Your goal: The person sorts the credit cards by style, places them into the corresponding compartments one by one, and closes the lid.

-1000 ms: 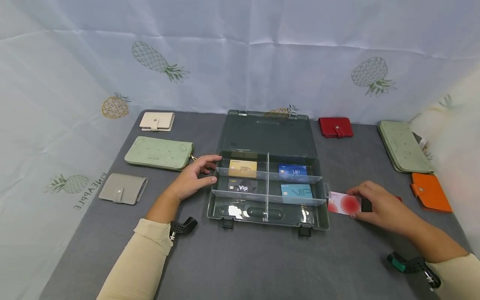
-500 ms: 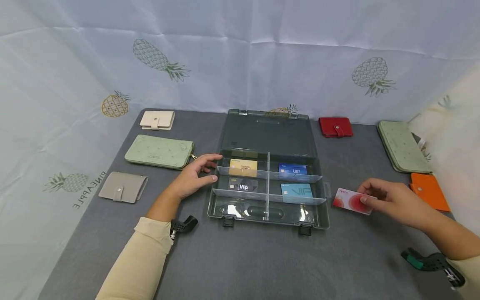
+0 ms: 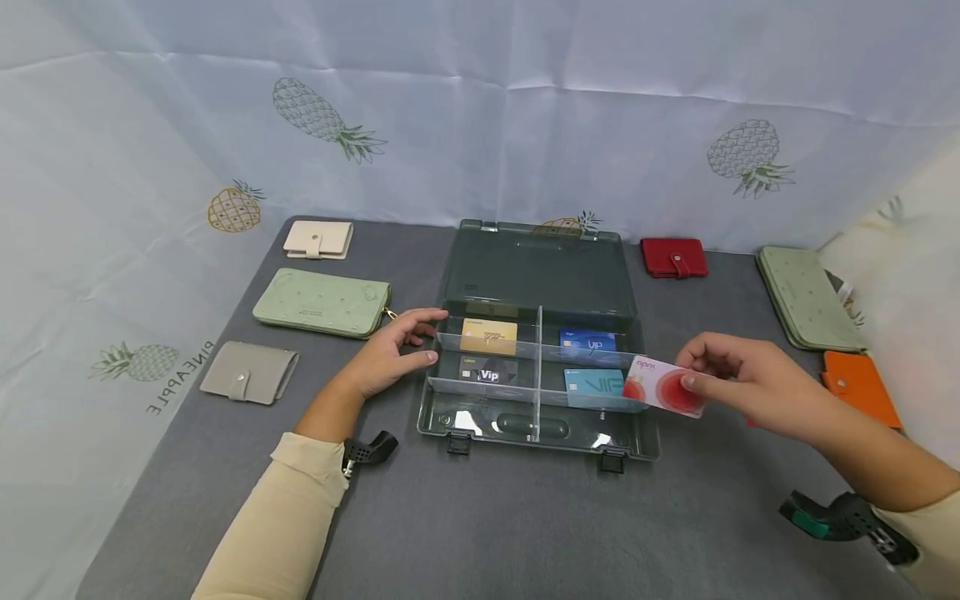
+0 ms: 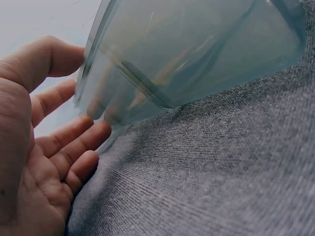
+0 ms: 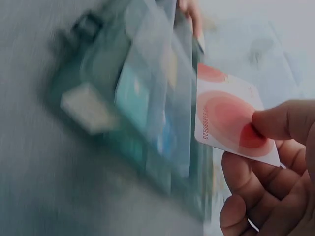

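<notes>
The right hand (image 3: 750,383) pinches a white card with red circles (image 3: 663,386) between thumb and fingers, the card sticking out to the left of the fingertips. It hangs in the air, tilted, over the right edge of the open clear organizer box (image 3: 537,433), just beside the light blue card (image 3: 594,383) in the near-right compartment. The left hand (image 3: 390,354) rests against the box's left wall, fingers straight and relaxed, thumb touching the corner. Inside the box lie a gold card (image 3: 488,336) far left, a black card (image 3: 487,369) below it, and a dark blue card (image 3: 587,342) far right. On the grey cloth around the box lie wallets: a green one (image 3: 321,302) to the left and an orange one (image 3: 858,385) just right of the holding hand.
</notes>
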`<state>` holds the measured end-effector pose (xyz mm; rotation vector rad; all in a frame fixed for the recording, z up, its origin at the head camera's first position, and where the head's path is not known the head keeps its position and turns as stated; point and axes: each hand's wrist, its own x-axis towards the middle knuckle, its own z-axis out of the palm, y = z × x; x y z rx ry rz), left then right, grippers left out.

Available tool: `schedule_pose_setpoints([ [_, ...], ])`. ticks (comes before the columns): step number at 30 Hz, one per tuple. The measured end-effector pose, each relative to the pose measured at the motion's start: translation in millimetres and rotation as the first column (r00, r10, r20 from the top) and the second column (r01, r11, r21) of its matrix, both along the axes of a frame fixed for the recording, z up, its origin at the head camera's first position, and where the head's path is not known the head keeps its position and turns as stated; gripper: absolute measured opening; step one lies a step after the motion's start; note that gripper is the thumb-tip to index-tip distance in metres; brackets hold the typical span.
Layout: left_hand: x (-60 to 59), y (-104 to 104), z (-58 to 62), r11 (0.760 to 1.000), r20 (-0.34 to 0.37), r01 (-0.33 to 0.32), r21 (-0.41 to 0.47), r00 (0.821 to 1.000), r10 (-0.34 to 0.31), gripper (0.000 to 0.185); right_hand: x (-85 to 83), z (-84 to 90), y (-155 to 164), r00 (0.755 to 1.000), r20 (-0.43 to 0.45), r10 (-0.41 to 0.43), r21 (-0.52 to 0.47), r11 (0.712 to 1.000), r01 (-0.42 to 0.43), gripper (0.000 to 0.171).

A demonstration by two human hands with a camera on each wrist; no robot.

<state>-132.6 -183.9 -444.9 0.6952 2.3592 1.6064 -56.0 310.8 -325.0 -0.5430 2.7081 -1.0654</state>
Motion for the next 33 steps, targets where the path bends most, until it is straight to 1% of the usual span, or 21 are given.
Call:
schedule_pose_setpoints([
  [3,0.1,-0.1,0.4,1.0,0.0,-0.001,-0.001,1.0,0.001,0.063,-2.5,0.8,-26.0,0.997,0.059,0.052,-0.074,0.996,-0.047,0.011],
  [6,-0.2,-0.4,0.7,1.0,0.0,-0.004,-0.007,1.0,0.004,0.063,-5.7,-1.7,-51.7,0.987,0.123,0.102,-0.143,0.986,-0.084,0.008],
  [8,-0.4,-0.6,0.8,1.0,0.001,-0.005,-0.011,1.0,0.005,0.063,-7.8,-5.4,-68.3,0.98,0.157,0.124,-0.169,0.981,-0.097,0.007],
  [12,-0.7,-0.7,1.3,1.0,0.008,-0.004,-0.012,1.0,0.004,0.062,-12.0,-15.5,-98.8,0.972,0.178,0.153,-0.191,0.974,-0.118,0.007],
  [17,-0.5,-1.3,0.5,1.0,0.004,0.005,-0.012,1.0,-0.005,0.061,-16.7,-24.8,-131.5,0.966,0.175,0.19,-0.199,0.968,-0.154,0.007],
  [21,-0.1,-1.6,0.6,1.0,0.003,0.005,-0.009,1.0,-0.004,0.061,-18.8,-29.2,-152.5,0.97,0.137,0.201,-0.176,0.969,-0.175,0.009],
  [24,-0.5,-1.0,1.2,1.0,0.01,0.003,-0.004,1.0,-0.003,0.062,-18.0,-31.7,-164.7,0.973,0.069,0.221,-0.135,0.968,-0.21,0.009],
  [28,-1.3,-0.6,1.2,1.0,0.013,0.004,-0.005,1.0,-0.004,0.062,-15.3,-36.1,-175.8,0.969,-0.019,0.246,-0.084,0.965,-0.247,0.01],
  [33,-0.9,-1.0,1.1,1.0,0.013,0.006,-0.005,1.0,-0.006,0.061,-10.6,-43.6,-186.8,0.963,-0.067,0.26,-0.007,0.965,-0.261,0.009],
])
